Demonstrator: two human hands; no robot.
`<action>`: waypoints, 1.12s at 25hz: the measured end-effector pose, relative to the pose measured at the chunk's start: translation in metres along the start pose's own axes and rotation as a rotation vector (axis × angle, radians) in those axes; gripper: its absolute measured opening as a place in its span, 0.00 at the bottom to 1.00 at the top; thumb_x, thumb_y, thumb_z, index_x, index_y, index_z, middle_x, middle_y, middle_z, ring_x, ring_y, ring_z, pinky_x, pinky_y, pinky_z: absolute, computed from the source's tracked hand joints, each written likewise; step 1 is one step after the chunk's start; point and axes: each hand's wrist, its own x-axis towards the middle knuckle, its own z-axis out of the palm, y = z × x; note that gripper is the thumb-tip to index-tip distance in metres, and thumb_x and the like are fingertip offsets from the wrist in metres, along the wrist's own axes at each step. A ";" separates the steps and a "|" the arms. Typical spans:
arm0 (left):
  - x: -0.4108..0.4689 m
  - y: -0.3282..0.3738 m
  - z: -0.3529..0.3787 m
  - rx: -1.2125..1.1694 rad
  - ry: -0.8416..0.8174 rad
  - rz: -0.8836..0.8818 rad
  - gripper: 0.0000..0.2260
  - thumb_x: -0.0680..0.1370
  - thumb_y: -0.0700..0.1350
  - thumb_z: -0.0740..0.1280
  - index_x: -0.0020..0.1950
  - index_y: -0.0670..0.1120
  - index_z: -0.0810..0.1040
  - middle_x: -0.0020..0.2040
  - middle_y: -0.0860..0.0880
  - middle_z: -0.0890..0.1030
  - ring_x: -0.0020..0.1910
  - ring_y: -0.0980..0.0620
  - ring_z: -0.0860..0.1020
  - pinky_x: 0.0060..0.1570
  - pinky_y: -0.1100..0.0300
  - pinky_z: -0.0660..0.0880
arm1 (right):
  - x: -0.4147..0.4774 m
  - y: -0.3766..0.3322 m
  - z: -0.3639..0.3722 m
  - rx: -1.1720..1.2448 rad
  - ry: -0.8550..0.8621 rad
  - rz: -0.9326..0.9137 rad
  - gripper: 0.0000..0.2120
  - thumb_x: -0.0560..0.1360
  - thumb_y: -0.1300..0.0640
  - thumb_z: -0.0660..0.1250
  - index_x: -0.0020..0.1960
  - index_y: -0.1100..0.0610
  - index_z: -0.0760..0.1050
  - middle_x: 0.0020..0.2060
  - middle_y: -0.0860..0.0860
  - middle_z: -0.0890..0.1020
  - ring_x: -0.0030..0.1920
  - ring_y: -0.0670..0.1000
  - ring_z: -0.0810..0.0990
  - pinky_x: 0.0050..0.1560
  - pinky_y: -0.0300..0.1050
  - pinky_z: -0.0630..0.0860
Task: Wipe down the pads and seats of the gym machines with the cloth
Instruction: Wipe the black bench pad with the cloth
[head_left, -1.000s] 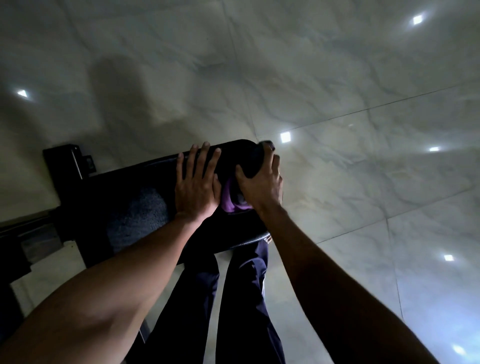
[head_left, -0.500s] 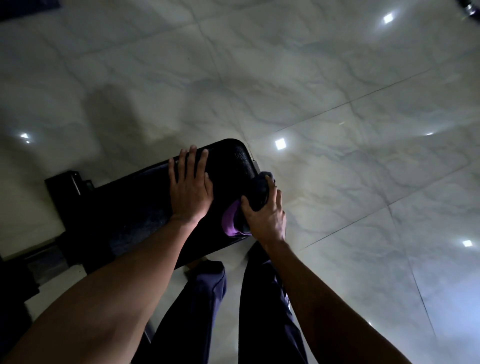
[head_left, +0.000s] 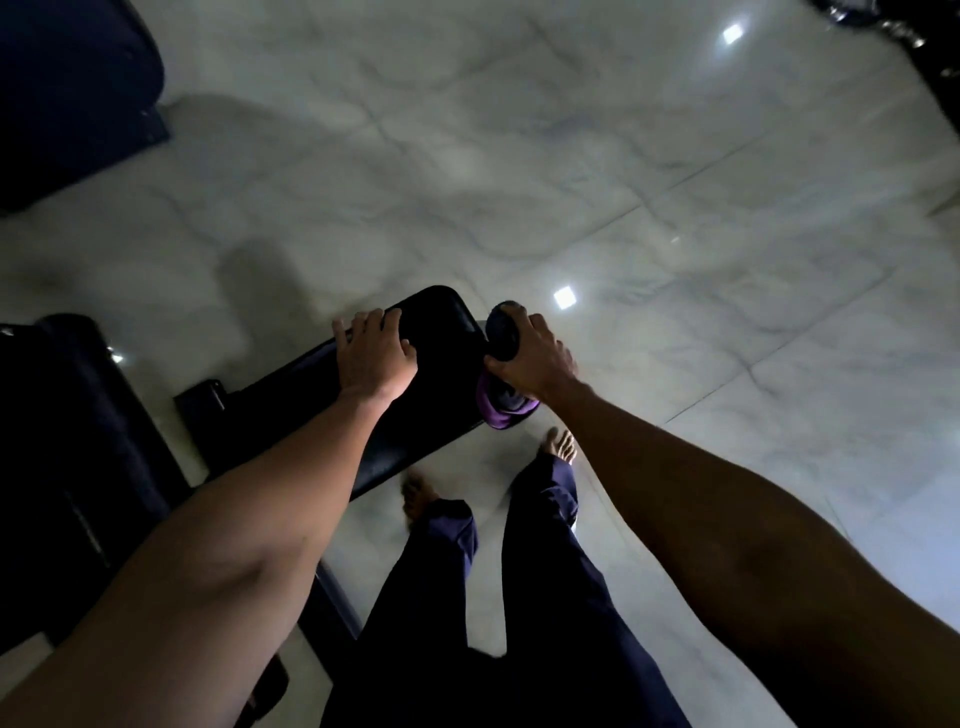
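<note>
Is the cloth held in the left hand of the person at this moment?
No, the right hand grips the purple cloth at the end of the black pad, while the left hand holds the pad's far edge.

Black pad (head_left: 441, 332) — purple cloth (head_left: 494, 411) at end.

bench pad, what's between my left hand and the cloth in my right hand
Only bare black bench pad lies between the left hand and the cloth gripped by the right hand, as the head view shows.

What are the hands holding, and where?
The right hand grips the bunched cloth around its middle, at the end of the pad. The left hand holds the pad's far edge.
</note>
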 end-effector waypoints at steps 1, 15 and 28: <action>-0.004 0.008 -0.018 0.007 0.001 -0.002 0.22 0.77 0.46 0.65 0.71 0.45 0.72 0.67 0.43 0.76 0.68 0.40 0.70 0.73 0.37 0.55 | -0.009 -0.004 -0.019 -0.014 0.012 -0.026 0.38 0.73 0.39 0.71 0.78 0.41 0.58 0.70 0.53 0.69 0.63 0.66 0.77 0.61 0.60 0.76; 0.009 0.191 -0.268 -0.082 0.053 -0.044 0.24 0.80 0.48 0.59 0.77 0.51 0.65 0.72 0.43 0.72 0.69 0.41 0.72 0.66 0.49 0.69 | -0.041 0.005 -0.304 -0.149 0.164 -0.303 0.34 0.71 0.44 0.73 0.73 0.44 0.64 0.65 0.53 0.71 0.61 0.62 0.77 0.58 0.55 0.76; 0.074 0.258 -0.382 -0.081 0.166 -0.093 0.23 0.80 0.50 0.60 0.76 0.54 0.67 0.73 0.47 0.72 0.71 0.45 0.71 0.69 0.51 0.67 | 0.015 -0.026 -0.463 -0.200 0.273 -0.432 0.35 0.71 0.42 0.74 0.74 0.42 0.63 0.67 0.53 0.70 0.63 0.62 0.76 0.61 0.56 0.76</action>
